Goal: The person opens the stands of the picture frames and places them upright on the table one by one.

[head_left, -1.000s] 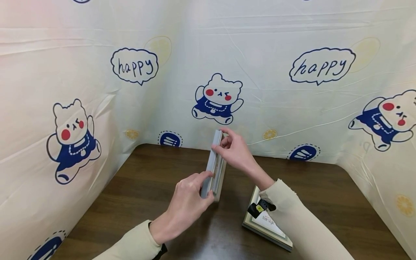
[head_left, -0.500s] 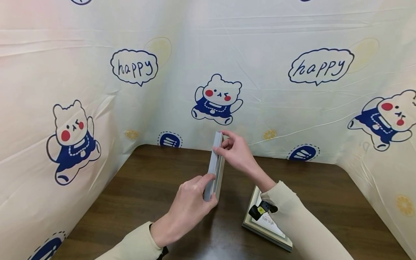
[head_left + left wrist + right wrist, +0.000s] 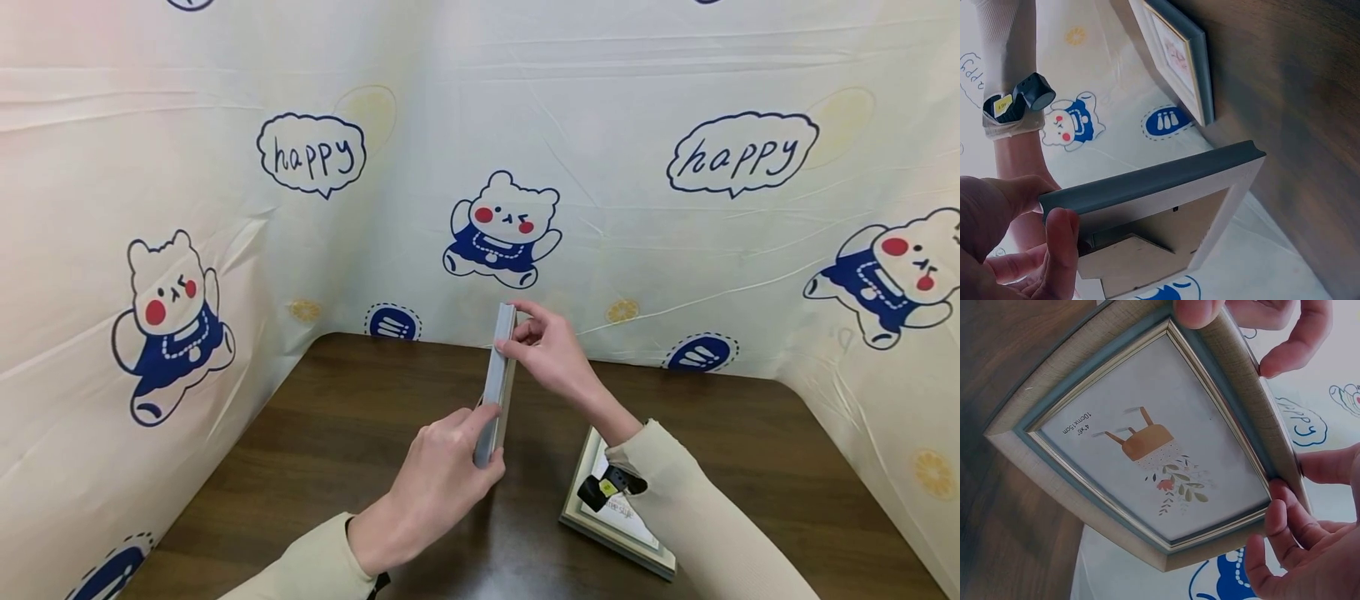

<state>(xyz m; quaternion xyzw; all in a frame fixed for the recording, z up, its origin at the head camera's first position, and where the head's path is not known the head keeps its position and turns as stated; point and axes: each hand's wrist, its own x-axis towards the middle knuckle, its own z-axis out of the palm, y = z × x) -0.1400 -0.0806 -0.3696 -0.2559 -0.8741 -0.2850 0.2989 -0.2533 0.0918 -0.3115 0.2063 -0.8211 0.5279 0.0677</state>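
A picture frame (image 3: 493, 387) stands on edge between both hands, seen almost edge-on in the head view. My left hand (image 3: 438, 471) pinches its near end between thumb and fingers. At the far upper end my right hand (image 3: 551, 354) holds the same edge, thumb on one side and fingers on the other. The right wrist view shows the front: a beige and blue-green border around a printed picture (image 3: 1160, 462) of a plant pot with flowers. In the left wrist view the brown backing board (image 3: 1179, 231) shows, with its stand flap (image 3: 1129, 253).
A second picture frame (image 3: 615, 533) lies on the dark wooden table (image 3: 300, 433) at the right, partly under the right forearm. White patterned cloth (image 3: 420, 125) hangs around the table's back and sides. Each wrist bears a small black camera (image 3: 609, 485).
The held frame has turned slightly, so its front no longer shows in the head view. My left hand has shifted a little right with it; the right hand has barely moved.
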